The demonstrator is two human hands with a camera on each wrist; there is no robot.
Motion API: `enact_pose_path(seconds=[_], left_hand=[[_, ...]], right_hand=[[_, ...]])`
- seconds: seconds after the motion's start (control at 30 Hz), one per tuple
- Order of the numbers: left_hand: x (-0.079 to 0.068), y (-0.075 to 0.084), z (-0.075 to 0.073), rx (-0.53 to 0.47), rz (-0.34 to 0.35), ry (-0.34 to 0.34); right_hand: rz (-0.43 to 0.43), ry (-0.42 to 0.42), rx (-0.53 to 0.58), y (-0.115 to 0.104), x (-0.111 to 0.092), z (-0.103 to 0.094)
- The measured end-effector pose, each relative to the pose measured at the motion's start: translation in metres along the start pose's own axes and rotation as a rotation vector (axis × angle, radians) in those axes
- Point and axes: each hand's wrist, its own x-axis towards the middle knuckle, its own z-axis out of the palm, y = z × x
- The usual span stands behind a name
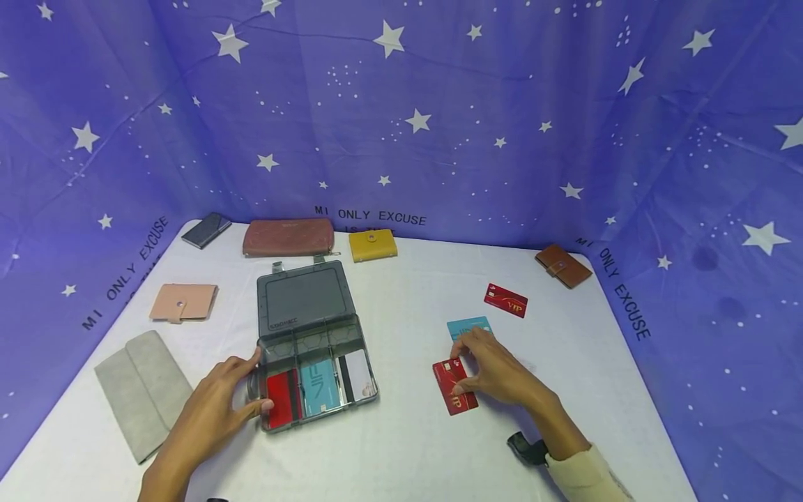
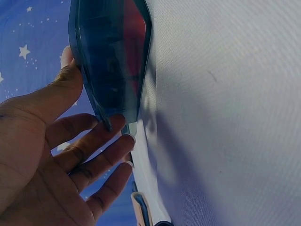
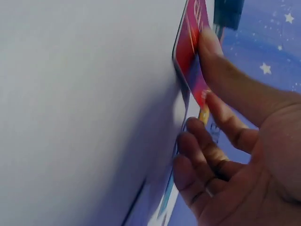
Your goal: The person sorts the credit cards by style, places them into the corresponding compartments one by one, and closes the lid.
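A grey see-through plastic box [image 1: 318,333] stands with its lid folded back on the table. In its compartments lie a red card [image 1: 280,397], a blue card [image 1: 320,385] and a white card [image 1: 357,375]. My left hand [image 1: 213,411] holds the box by its left side, thumb over the near rim; in the left wrist view the other fingers touch its edge. My right hand [image 1: 498,369] pinches a red VIP card [image 1: 453,390] between thumb and index finger, tilted off the table in the right wrist view. Behind those fingers lies another blue card [image 1: 467,325], partly hidden.
Another red VIP card [image 1: 505,300] lies beyond the right hand. Around the edges are a brown wallet [image 1: 563,265], a yellow one [image 1: 373,245], a reddish-brown long wallet [image 1: 288,237], a black card holder [image 1: 205,230], a pink wallet [image 1: 183,302] and a grey wallet [image 1: 143,390].
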Motion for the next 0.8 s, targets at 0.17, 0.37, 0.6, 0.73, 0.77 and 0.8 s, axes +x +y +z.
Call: enact_pose_path(seconds=[0.17,0.37,0.6,0.73,0.77,0.8], left_hand=[[0.001,0.001,0.000,-0.004,-0.010,-0.011],[0.002,0.002,-0.001,-0.007,-0.025,-0.024],[0.001,0.003,0.000,-0.010,-0.023,-0.019],[0.001,0.002,0.000,-0.009,-0.022,-0.018],[0.001,0.002,0.000,-0.010,-0.021,-0.016],[0.001,0.002,0.000,-0.011,-0.019,-0.013]], right_hand=[[-0.057,0.025,0.182,-0.016,0.013,0.004],[-0.080,0.130,0.336,-0.050,0.032,0.010],[-0.156,0.173,0.589,-0.097,0.056,0.023],[-0.189,0.141,0.664,-0.122,0.068,0.037],[-0.203,0.138,0.673,-0.127,0.071,0.041],[-0.216,0.135,0.678,-0.132,0.074,0.045]])
